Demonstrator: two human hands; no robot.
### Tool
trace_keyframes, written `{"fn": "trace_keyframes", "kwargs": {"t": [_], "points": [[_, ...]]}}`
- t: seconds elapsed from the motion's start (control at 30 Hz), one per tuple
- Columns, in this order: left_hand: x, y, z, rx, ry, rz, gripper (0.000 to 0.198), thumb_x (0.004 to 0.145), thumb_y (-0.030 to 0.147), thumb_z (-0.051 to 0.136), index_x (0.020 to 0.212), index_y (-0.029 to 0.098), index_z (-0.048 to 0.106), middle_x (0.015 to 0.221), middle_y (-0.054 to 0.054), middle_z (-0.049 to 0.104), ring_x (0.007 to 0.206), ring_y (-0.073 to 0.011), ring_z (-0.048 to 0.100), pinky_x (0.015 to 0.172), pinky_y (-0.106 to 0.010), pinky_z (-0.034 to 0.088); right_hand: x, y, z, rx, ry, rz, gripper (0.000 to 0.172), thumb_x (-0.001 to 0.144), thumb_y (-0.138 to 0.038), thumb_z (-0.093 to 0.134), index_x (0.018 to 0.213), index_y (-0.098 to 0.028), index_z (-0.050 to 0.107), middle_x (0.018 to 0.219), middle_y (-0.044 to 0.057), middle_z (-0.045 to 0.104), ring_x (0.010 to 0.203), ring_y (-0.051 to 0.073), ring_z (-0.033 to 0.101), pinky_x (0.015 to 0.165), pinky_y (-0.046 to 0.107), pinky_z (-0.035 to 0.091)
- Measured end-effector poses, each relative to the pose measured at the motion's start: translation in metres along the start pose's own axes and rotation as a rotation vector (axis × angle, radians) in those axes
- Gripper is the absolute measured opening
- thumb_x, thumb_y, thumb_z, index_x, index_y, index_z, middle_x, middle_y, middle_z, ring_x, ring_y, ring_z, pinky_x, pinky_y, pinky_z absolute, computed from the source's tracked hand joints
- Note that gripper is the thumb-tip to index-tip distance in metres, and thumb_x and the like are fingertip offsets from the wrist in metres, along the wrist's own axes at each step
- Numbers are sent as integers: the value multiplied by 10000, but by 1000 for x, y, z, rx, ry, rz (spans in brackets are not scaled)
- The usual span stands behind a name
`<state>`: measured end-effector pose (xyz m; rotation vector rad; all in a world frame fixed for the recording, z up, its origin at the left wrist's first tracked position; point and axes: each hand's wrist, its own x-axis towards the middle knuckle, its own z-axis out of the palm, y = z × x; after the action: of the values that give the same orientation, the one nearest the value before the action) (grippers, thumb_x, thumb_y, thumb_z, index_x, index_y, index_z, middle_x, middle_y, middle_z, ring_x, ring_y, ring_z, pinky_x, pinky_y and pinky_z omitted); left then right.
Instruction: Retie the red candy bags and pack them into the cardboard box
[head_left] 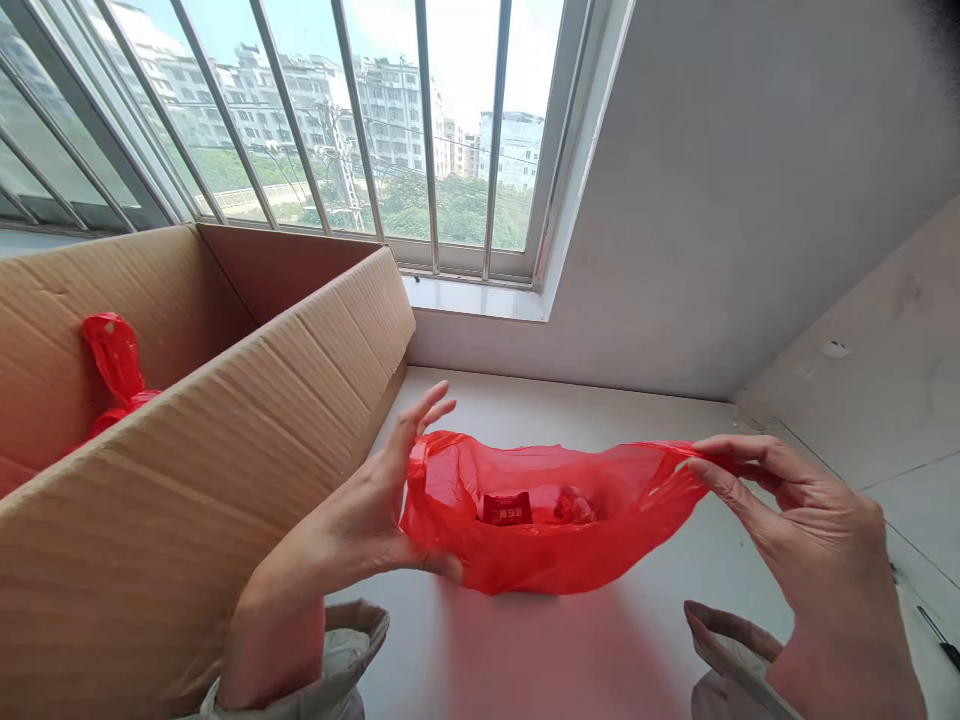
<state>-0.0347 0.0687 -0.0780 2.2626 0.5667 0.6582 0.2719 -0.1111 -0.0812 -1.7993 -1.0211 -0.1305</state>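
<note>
Fingers (731,470) of the right hand (810,540) are pinching one end of the red plastic bag (540,530); the left hand (375,510), thumb clamping, fingers spread wide, is gripping the other end, the bag stretching between them beside the cardboard box (225,440).

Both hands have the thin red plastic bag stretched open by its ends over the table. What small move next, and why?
Probably draw the left hand and right hand together, gathering the thin red plastic bag at its mouth. It gapes wide, small red packets lie loose inside, and another red bag, bunched at its top, already sits in the large cardboard box.
</note>
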Motion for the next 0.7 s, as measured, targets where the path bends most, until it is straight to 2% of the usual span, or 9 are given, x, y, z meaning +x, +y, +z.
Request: {"fn": "trace_keyframes", "kwargs": {"t": [0.1,0.17,0.2,0.27,0.33,0.43,0.53,0.63,0.7], "points": [[11,3,1,25,-126,41,876,740,522,816,1490,365,391,1598,-87,331,1506,-357,198,1193,-573,280,2,-2,2,18,-15,-51,234,833,-494,719,916,-276,738,920,15,701,828,195,653,778,338,504],[16,12,2,81,-226,76,376,908,488,648,1247,324,655,1509,-55,482,1518,-325,168,1218,-584,189,3,-4,4,45,32,-137,216,826,-484,728,873,-274,739,943,17,670,828,187,639,782,339,514],[18,18,3,59,-274,91,288,966,488,550,1091,295,722,1465,-47,534,1517,-310,181,1222,-564,188,3,-4,4,51,66,-168,209,821,-480,733,852,-274,740,966,20,658,830,185,632,777,336,518],[21,30,11,-127,-349,99,443,1012,527,405,858,242,707,1296,-62,660,1441,-288,364,1192,-493,291,1,-7,5,48,117,-180,191,828,-460,730,837,-269,736,1006,26,655,819,180,624,748,323,521],[24,39,25,-353,-354,43,504,1019,550,345,723,218,582,926,-59,723,1080,-240,639,1065,-422,437,-2,-13,5,34,114,-158,161,854,-428,713,850,-267,719,962,16,678,770,166,622,699,299,510],[27,47,50,-496,-177,-183,449,1036,505,313,694,227,398,582,54,405,563,-131,436,709,-301,494,-10,-25,6,53,82,-208,89,877,-346,702,838,-267,694,800,-16,684,681,145,610,628,267,480],[25,51,70,-437,-106,-320,255,980,511,501,1066,275,456,725,62,479,681,-148,476,658,-273,451,-18,-41,11,133,6,-336,78,890,-213,678,831,-263,680,785,-27,684,673,126,615,633,245,486],[17,57,81,-323,-240,-249,1025,772,506,794,1469,368,55,1150,-22,625,1096,-234,563,939,-372,471,-29,-60,19,235,-121,-463,157,893,-108,634,890,-260,670,810,-32,684,691,107,636,672,218,510],[12,62,85,-248,-238,-155,1021,775,525,781,1496,362,78,1300,-72,588,1195,-268,542,989,-388,460,-36,-75,25,341,-264,-540,174,901,-81,604,926,-242,665,835,-20,687,713,103,650,675,201,526]]}}
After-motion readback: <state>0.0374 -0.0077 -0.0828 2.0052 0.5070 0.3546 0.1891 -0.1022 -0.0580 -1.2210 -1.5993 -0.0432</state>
